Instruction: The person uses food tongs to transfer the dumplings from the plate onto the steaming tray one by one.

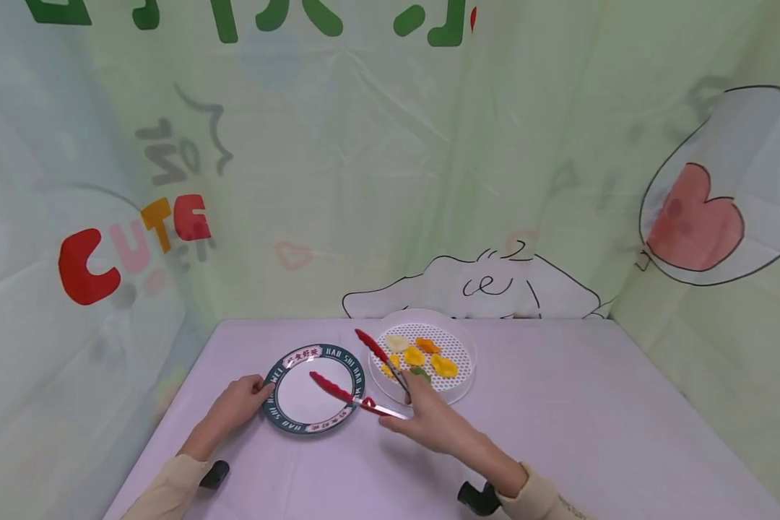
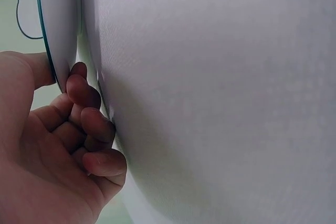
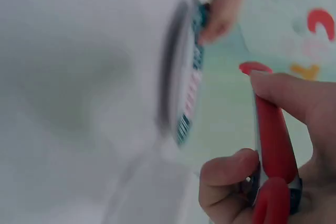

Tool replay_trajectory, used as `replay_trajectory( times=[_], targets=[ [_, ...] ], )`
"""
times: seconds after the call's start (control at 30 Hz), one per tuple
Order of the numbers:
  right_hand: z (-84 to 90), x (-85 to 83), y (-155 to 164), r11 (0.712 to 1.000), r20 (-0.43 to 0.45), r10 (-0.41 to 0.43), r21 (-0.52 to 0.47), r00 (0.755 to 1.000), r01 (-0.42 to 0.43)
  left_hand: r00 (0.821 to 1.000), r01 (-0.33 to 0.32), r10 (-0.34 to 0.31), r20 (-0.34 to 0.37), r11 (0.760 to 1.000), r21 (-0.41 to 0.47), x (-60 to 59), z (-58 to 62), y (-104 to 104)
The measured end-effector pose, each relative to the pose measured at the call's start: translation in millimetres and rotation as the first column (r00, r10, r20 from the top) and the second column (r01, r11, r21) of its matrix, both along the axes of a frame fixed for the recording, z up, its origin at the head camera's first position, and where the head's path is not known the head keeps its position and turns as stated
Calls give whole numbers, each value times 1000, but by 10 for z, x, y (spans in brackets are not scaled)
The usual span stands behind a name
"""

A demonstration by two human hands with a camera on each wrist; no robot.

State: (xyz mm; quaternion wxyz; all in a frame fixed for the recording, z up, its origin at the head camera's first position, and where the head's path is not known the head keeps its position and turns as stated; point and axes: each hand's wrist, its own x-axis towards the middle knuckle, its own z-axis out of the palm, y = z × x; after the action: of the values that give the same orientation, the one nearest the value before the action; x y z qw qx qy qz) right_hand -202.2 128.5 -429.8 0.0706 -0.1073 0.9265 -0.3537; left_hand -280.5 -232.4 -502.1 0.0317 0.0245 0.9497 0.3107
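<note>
A white plate (image 1: 310, 390) with a dark teal lettered rim lies on the lilac tablecloth (image 1: 559, 419). My left hand (image 1: 255, 396) pinches its left rim, thumb on top and fingers curled beneath, as the left wrist view shows on the plate (image 2: 59, 30). My right hand (image 1: 408, 406) grips red-tipped metal tongs (image 1: 354, 397), spread apart with nothing between the tips. One tip hangs over the plate, the other over the left edge of a round white perforated tray (image 1: 458, 339). Yellow and orange food pieces (image 1: 443, 365) lie in the tray. In the right wrist view, fingers wrap the red tongs handle (image 3: 273, 140).
A pale green printed curtain (image 1: 390, 180) encloses the table at the back and both sides. Bare tablecloth stretches to the right of the tray and toward the near edge. Black wrist mounts (image 1: 477, 498) sit by both sleeves.
</note>
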Motion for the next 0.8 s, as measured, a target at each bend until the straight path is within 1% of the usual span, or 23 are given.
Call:
replay_trajectory(
  times=[0.07, 0.13, 0.2, 0.33, 0.43, 0.5, 0.63, 0.8],
  targets=[
    [-119, 27, -126, 1000, 49, 24, -12, 999, -24, 1000, 2, -2, -1, 1000, 5, 0, 8, 7],
    [-224, 30, -218, 999, 79, 34, 0, 996, -34, 1000, 0, 0, 0, 1000, 5, -4, 6, 15],
    [-312, 22, -281, 999, 101, 25, 23, 995, -27, 1000, 0, 0, -1, 1000, 3, -2, 8, 26],
    [-445, -13, -326, 997, 114, 16, 75, 993, -25, 1000, 4, -4, -7, 1000, -6, 10, 9, 41],
    [-499, -11, -320, 991, 97, 27, 125, 995, -39, 1000, 5, -5, -8, 1000, -11, 8, 3, 36],
    [-511, -4, -319, 983, 61, 35, 175, 998, -45, 1000, 4, -4, -7, 1000, -12, 3, 3, 27],
    [-510, 6, -343, 962, -13, 33, 272, 999, -28, 1000, 3, -3, -5, 1000, -9, 18, 28, 16],
    [-509, 10, -357, 950, -13, 24, 313, 1000, -19, 1000, -8, 8, -5, 1000, -15, 56, 63, 33]
  ],
)
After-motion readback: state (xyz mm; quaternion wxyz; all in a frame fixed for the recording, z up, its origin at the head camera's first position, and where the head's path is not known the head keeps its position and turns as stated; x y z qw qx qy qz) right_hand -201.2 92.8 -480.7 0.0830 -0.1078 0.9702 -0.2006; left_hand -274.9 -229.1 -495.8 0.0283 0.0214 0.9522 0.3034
